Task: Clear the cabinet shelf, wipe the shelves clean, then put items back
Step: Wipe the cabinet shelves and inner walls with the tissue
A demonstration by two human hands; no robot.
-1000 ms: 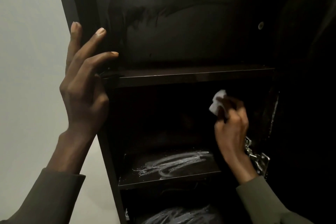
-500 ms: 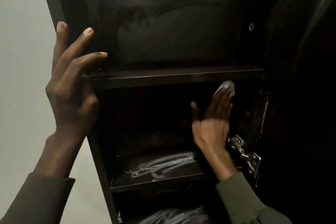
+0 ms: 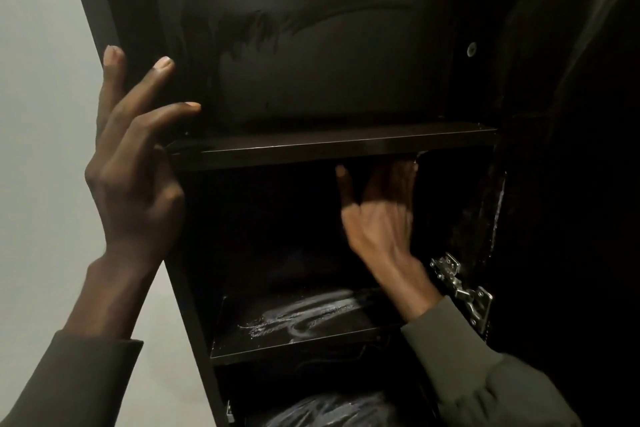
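Dark glossy laminate makes up the tall black cabinet, which is seen from below with its door swung open to the right. No stored items are seen on the shelves in view, so the clearing step is judged done. Wiping is judged to be under way.

The lower dark shelf board carries whitish smeared streaks across its top, toward its front edge; whether these are damp wipe marks or residue cannot be told. Similar streaks are seen on a surface at the bottom of the view. Dull smear marks are also seen on the glossy back panel above the upper dark shelf board.

The left hand is spread, fingers straight, resting against the cabinet's left side panel by the left end of the upper shelf board; nothing is held. The right hand is reached up inside the compartment under the upper shelf board, fingers extended toward the board's underside near its right end. The fingertips are hidden by the front edge of the board and blurred. No cloth or wipe is visible there, so what is pressed or pinched cannot be told.

A silver metal door hinge is seen just right of the right wrist, on the right side panel.

Left to do, as judged: the rest of the wiping, then all items put back; none are in view.
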